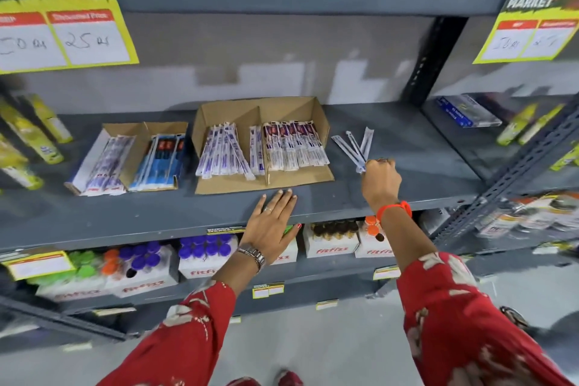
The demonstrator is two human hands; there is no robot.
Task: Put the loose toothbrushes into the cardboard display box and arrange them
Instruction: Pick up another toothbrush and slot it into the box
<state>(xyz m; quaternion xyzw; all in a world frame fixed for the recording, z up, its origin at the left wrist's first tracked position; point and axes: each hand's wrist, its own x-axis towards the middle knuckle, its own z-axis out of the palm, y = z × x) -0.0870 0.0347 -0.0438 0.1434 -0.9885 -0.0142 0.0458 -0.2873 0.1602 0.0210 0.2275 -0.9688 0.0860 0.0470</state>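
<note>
A cardboard display box point(300, 178) with a middle divider lies on the grey shelf point(156, 213). Wrapped toothbrushes fill both halves: a loose pile on the left point(222, 153), a neater row on the right point(294, 147). A few loose wrapped toothbrushes point(355, 146) fan out on the shelf to the right of the box. My right hand point(380, 180) is closed on their near ends. Flat on the shelf's front edge, just below the box, rests my left hand point(272, 222), fingers spread and holding nothing.
A smaller cardboard box point(125, 178) with two toothbrush stacks sits left of the display box. Yellow tubes point(28, 141) lean at far left and far right. Bottle packs point(203, 257) fill the shelf below. A steel upright point(513, 166) bounds the right side.
</note>
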